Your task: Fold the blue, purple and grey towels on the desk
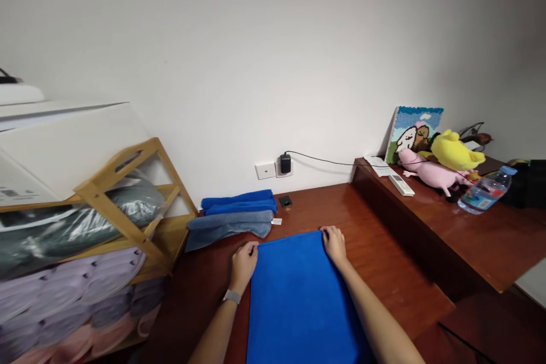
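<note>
A bright blue towel (294,301) lies spread on the reddish-brown wooden table, its near end running out of the bottom of the view. My left hand (244,264) pinches its far left corner; a grey band circles that wrist. At the far right corner, my right hand (335,243) grips the edge between thumb and fingers. Beyond the towel, a folded grey-blue towel (230,226) with a white tag rests near the wall. Behind that one lie folded blue towels (239,202).
Left stands a wooden shelf (149,193) with bagged items and slippers. A black charger (285,164) is plugged into the wall, its cable running right. On the raised ledge are a remote (401,185), plush toys (430,170), a picture (412,132) and a bottle (486,192).
</note>
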`<state>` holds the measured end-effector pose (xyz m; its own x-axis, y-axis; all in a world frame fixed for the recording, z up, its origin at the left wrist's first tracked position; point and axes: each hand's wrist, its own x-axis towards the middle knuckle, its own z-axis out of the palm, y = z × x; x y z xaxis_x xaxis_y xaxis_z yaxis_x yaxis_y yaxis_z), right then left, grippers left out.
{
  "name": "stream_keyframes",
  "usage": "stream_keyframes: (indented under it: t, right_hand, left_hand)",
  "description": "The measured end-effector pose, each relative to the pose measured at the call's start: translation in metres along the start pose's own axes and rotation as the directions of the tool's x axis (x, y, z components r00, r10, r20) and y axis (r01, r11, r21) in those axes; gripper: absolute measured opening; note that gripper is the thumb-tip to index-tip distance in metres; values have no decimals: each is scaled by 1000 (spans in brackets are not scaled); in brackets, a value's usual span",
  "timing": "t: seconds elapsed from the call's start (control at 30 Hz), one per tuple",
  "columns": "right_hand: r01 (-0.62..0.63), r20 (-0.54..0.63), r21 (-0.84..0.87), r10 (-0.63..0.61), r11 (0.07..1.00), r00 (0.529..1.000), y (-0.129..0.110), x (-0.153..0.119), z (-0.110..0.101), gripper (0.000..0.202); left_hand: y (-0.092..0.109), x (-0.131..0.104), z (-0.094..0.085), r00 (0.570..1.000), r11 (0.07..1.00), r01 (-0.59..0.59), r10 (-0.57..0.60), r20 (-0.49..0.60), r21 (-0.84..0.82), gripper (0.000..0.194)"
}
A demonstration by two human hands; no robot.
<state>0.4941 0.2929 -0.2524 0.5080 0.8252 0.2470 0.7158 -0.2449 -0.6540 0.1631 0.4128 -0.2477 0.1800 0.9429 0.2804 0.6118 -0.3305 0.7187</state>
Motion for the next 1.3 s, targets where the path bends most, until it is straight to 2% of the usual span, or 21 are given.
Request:
stream_keyframes:
  t: [0.13,0.27,0.3,0.37,0.47,0.53,0.6,0.7,0.87,0.93,1.0,1.17,1.23,1.3]
  right_hand:
    - [25,6,-145,-24,989,1000,2,-2,2,36]
    - [8,-35,-243,-17,970,999,-8,-3,-9,38]
    - [45,-52,-269,-61,962,997,-16,-5,-11,39]
    - [207,-37,-302,-229,930,973,-37,-11,-9,42]
    - [463,117,-234,-448,855,886,-78,-28,16,48]
    - [515,243,-165,-472,841,848,-100,-41,41,53]
    - [502,341,-133,-436,854,833,-110,-50,61,57]
    - [433,388,-160,-347,887,854,-100,-50,64,62]
    - [251,401,-324,-108,912,910,-51,-23,17,68]
    - [173,402,-378,-7,909,916,-33,-12,-1,69]
    - [136,409,-399,43,907,911,-20,-3,-12,69]
    - [149,394,-384,16,911,919,-17,2,-23,67]
    - [156,337,-383,-20,911,941,-26,-5,-23,66]
    - [202,245,-363,-116,910,963,-41,-21,-17,63]
  left_hand:
    - [-8,-3,6,995,996,-78,81,-60,51,35]
    - [-5,-8,6,981,981,-153,166,-106,116,38]
    - [-1,-11,7,977,977,-169,184,-111,127,39]
    - [12,-18,12,964,957,-233,250,-87,171,42]
    - [33,-31,26,923,896,-377,384,15,237,45]
    - [39,-38,35,900,852,-434,426,96,293,47]
    - [36,-41,39,906,827,-423,389,166,371,51]
    - [19,-42,36,937,811,-345,272,218,473,58]
    - [6,-41,29,956,820,-273,174,236,502,71]
    - [7,-41,31,958,822,-262,157,241,506,71]
    - [8,-41,34,959,825,-253,147,241,505,71]
    - [12,-34,31,959,832,-263,170,226,489,68]
    - [18,-36,26,949,825,-305,224,221,476,68]
    - [25,-44,25,936,815,-351,305,173,462,67]
